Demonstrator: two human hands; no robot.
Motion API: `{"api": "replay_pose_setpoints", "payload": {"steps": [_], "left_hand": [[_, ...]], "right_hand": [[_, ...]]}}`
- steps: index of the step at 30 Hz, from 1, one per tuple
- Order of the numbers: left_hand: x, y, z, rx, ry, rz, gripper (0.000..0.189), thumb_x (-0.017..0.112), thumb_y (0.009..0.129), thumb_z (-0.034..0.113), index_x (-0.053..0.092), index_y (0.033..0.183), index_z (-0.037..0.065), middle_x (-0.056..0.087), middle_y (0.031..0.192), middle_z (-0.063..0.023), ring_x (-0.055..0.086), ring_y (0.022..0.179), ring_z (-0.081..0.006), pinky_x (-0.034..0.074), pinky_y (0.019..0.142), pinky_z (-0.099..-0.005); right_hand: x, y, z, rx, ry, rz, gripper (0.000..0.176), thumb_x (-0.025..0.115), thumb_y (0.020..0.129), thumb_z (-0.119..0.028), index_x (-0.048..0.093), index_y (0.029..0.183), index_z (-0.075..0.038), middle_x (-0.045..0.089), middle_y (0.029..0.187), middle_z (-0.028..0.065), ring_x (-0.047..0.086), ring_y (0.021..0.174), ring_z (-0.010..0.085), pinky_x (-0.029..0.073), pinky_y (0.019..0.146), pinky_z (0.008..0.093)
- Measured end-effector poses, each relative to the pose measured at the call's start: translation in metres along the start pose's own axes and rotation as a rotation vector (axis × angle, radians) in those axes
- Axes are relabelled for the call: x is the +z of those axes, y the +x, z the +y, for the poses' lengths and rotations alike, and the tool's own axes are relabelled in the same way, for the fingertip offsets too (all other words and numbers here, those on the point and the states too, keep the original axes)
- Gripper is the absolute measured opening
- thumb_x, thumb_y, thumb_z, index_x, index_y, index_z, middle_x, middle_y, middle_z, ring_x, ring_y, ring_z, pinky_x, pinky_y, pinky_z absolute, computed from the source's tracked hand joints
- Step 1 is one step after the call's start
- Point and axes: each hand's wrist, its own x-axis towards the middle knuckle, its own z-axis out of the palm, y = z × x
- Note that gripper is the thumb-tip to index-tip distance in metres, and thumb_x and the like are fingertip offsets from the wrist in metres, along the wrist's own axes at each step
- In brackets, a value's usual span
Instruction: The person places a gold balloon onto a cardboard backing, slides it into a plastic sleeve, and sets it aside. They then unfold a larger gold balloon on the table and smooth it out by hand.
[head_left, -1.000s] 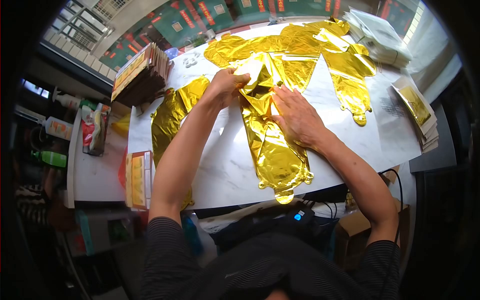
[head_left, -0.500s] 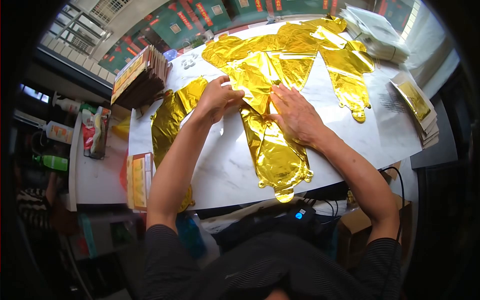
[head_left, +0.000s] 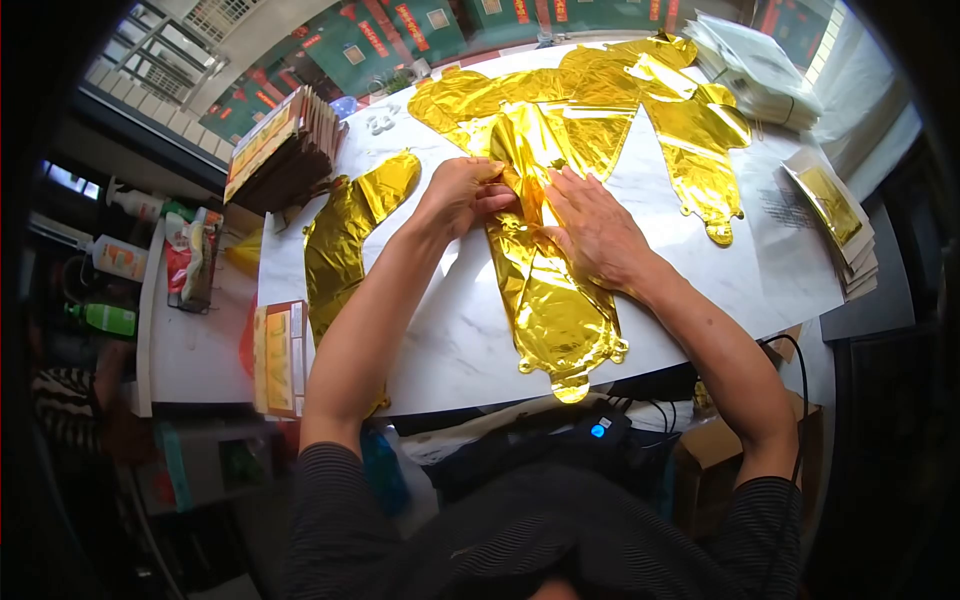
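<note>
A flat gold foil balloon lies on the white marbled table, its rounded tabbed end toward me. My left hand pinches the left edge of its upper part, where the foil is folded inward and creased. Flat on the foil's right side rests my right hand, fingers stretched out. More gold foil balloons spread across the far and right side of the table, partly overlapping. Another gold foil balloon lies to the left, partly hidden behind my left forearm.
A stack of printed packets stands at the back left, another packet at the left edge. Clear plastic sleeves are piled at the back right, with gold-windowed packets below. Small white pieces lie near the far edge.
My left hand has moved right, folding the balloon's left edge inward toward its middle, so the upper part is narrower. The right hand stays nearly in place.
</note>
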Motion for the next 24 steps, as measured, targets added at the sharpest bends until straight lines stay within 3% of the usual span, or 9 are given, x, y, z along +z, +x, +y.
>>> {"api": "replay_pose_setpoints", "payload": {"steps": [5, 7, 9, 11, 12, 16, 18, 21, 24], "left_hand": [[0.005, 0.005, -0.001, -0.012, 0.059, -0.072, 0.018, 0.068, 0.097, 0.015, 0.062, 0.103, -0.001, 0.067, 0.085, -0.0111, 0.069, 0.070, -0.0168, 0.059, 0.059, -0.0262], [0.013, -0.004, 0.006, 0.066, 0.386, -0.022, 0.024, 0.073, 0.095, 0.018, 0.064, 0.102, -0.003, 0.069, 0.082, -0.0114, 0.071, 0.072, -0.0176, 0.057, 0.056, -0.0236], [0.013, 0.004, 0.001, 0.087, 0.482, -0.008, 0.022, 0.075, 0.091, 0.016, 0.067, 0.102, -0.001, 0.072, 0.083, -0.0119, 0.073, 0.075, -0.0203, 0.057, 0.060, -0.0275], [0.011, 0.009, -0.003, 0.445, 0.997, 0.090, 0.024, 0.073, 0.087, 0.012, 0.070, 0.109, 0.002, 0.074, 0.089, -0.0126, 0.074, 0.078, -0.0226, 0.058, 0.067, -0.0331], [0.010, 0.012, -0.005, 0.474, 1.042, 0.087, 0.030, 0.070, 0.085, 0.010, 0.071, 0.115, 0.006, 0.075, 0.094, -0.0134, 0.075, 0.080, -0.0244, 0.058, 0.074, -0.0360], [0.012, 0.015, -0.005, 0.573, 0.943, -0.014, 0.029, 0.066, 0.095, 0.013, 0.068, 0.122, 0.000, 0.071, 0.090, -0.0078, 0.067, 0.071, -0.0132, 0.055, 0.062, -0.0295], [0.018, 0.009, 0.002, 0.346, 0.465, -0.004, 0.038, 0.066, 0.099, 0.023, 0.065, 0.125, -0.004, 0.069, 0.091, -0.0080, 0.063, 0.068, -0.0122, 0.054, 0.062, -0.0281], [0.025, -0.005, 0.018, 0.215, 0.584, 0.016, 0.050, 0.069, 0.099, 0.031, 0.062, 0.128, -0.008, 0.068, 0.094, -0.0094, 0.061, 0.070, -0.0115, 0.054, 0.063, -0.0267], [0.020, 0.007, 0.011, 0.338, 0.722, 0.018, 0.058, 0.077, 0.091, 0.025, 0.056, 0.135, -0.008, 0.069, 0.097, -0.0126, 0.066, 0.073, -0.0138, 0.055, 0.062, -0.0280]], "right_hand": [[0.001, 0.001, 0.000, 0.002, -0.003, -0.002, 0.056, 0.062, 0.099, -0.029, 0.049, 0.143, 0.003, 0.045, 0.155, 0.0198, 0.038, 0.148, 0.0344, 0.027, 0.125, 0.0477], [0.001, 0.001, 0.000, -0.001, 0.001, -0.004, 0.056, 0.062, 0.100, -0.029, 0.049, 0.143, 0.003, 0.044, 0.155, 0.0197, 0.038, 0.148, 0.0344, 0.027, 0.125, 0.0477], [0.001, 0.000, 0.001, 0.003, 0.002, -0.008, 0.056, 0.062, 0.100, -0.029, 0.049, 0.143, 0.003, 0.044, 0.155, 0.0197, 0.038, 0.148, 0.0345, 0.027, 0.125, 0.0477], [0.001, 0.000, 0.002, -0.014, -0.024, -0.018, 0.056, 0.062, 0.099, -0.029, 0.049, 0.143, 0.003, 0.043, 0.156, 0.0198, 0.037, 0.148, 0.0345, 0.026, 0.125, 0.0475], [0.001, 0.000, 0.001, -0.013, -0.024, -0.017, 0.056, 0.062, 0.099, -0.029, 0.049, 0.143, 0.003, 0.043, 0.156, 0.0198, 0.037, 0.148, 0.0345, 0.026, 0.125, 0.0475], [0.001, 0.000, 0.002, -0.012, -0.008, -0.007, 0.057, 0.063, 0.099, -0.030, 0.050, 0.142, 0.004, 0.044, 0.156, 0.0204, 0.037, 0.148, 0.0346, 0.027, 0.125, 0.0473], [0.001, 0.000, 0.002, -0.016, -0.010, -0.010, 0.057, 0.063, 0.099, -0.031, 0.050, 0.142, 0.005, 0.044, 0.155, 0.0205, 0.037, 0.148, 0.0346, 0.027, 0.125, 0.0473], [0.001, 0.000, 0.001, -0.019, -0.016, -0.003, 0.057, 0.063, 0.099, -0.031, 0.050, 0.142, 0.005, 0.044, 0.155, 0.0205, 0.037, 0.148, 0.0346, 0.027, 0.125, 0.0473], [0.001, 0.000, 0.001, -0.012, -0.004, -0.006, 0.057, 0.063, 0.100, -0.031, 0.050, 0.142, 0.005, 0.044, 0.155, 0.0204, 0.037, 0.149, 0.0344, 0.026, 0.125, 0.0471]]}}
